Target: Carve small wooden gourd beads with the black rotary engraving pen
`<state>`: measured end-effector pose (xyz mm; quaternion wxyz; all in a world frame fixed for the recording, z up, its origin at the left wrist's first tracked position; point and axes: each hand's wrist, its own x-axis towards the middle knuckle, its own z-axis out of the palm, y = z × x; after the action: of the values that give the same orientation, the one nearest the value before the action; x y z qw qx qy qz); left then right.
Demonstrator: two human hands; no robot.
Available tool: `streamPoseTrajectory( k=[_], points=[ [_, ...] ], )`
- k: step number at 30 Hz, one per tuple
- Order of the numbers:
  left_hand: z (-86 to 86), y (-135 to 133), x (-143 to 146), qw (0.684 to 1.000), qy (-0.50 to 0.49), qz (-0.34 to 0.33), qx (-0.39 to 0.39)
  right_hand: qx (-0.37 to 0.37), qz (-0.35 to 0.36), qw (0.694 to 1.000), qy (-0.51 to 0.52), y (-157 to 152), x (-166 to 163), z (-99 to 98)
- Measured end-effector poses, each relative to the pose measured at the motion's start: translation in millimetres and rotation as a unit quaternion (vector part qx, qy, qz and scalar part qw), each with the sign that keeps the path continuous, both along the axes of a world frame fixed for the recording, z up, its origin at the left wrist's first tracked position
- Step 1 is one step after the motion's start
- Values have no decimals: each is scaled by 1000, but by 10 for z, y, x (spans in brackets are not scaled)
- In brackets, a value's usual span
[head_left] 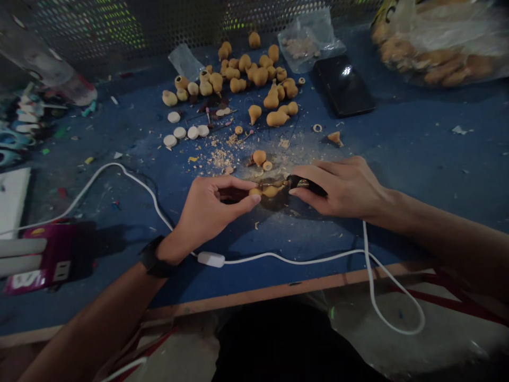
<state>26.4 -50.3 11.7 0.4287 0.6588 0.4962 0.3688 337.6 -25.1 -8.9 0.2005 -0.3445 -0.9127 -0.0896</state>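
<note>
My left hand (218, 204) pinches the end of a small tan gourd (272, 191) between thumb and fingers, just above the blue table (318, 244). My right hand (342, 187) is wrapped round a black hand-held rotary tool (308, 184), whose thin metal bit lies along the gourd's upper side. Whether the bit touches the gourd cannot be made out. Just beyond the hands sit a gourd (259, 157) and a small cut ring piece (268, 166). Pale shavings (222, 158) are scattered there.
Several gourds (260, 77) cluster at the back, with white discs (193, 132) before them. A black phone (344, 85) lies right of them, near a plastic bag of gourds (445, 58). A white cord (294, 261) with an inline switch (210, 259) crosses the front and loops off the edge.
</note>
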Motion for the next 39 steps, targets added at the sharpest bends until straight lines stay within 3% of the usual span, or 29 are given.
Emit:
streamPoseTrajectory(
  k=[6, 17, 26, 39],
  points=[
    [-9, 4, 6, 1000, 1, 1, 4, -28, -11, 1000, -4, 6, 13, -16],
    [-1, 0, 16, 1000, -1, 8, -11, 22, 4, 1000, 14, -10, -16, -30],
    [0, 8, 7, 1000, -7, 3, -3, -31, -15, 999, 17, -2, 19, -13],
    [3, 12, 0, 999, -37, -20, -3, -29, -32, 999, 26, -12, 6, -24]
  ],
)
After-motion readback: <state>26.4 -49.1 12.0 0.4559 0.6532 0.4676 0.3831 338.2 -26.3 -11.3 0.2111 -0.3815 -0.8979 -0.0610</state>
